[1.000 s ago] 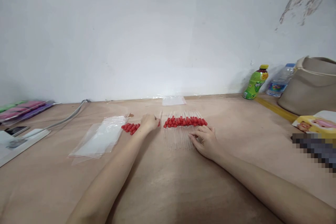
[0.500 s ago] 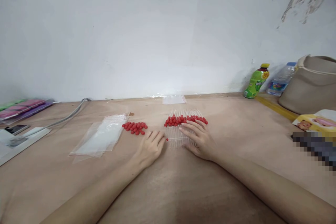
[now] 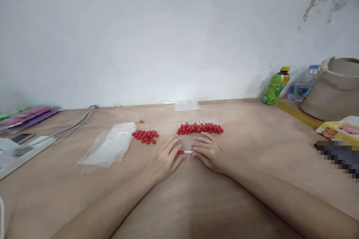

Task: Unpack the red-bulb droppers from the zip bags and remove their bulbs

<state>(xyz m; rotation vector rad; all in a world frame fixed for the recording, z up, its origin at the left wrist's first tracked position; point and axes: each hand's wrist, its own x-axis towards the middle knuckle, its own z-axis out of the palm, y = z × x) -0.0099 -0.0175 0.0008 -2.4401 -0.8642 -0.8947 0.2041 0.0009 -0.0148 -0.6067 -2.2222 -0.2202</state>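
Table (image 3: 266, 134): row of red-bulbed tubes (image 3: 200, 129) midway along, set in from far edge. Left hand (image 3: 165, 158), right hand (image 3: 211, 154) closer together than half second ago. Pile of red bulbs (image 3: 145, 136), left of row, unmoved. Between hands, single tube (image 3: 189, 152) crosswise over row's near stems, fingers clamped on both ends: likely steadier now.

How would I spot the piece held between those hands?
On the table, find the left hand and right hand facing each other. Between them is a clear, red-ended tube. It lies left to right; the neighbouring red-bulbed tubes run toward the wall.
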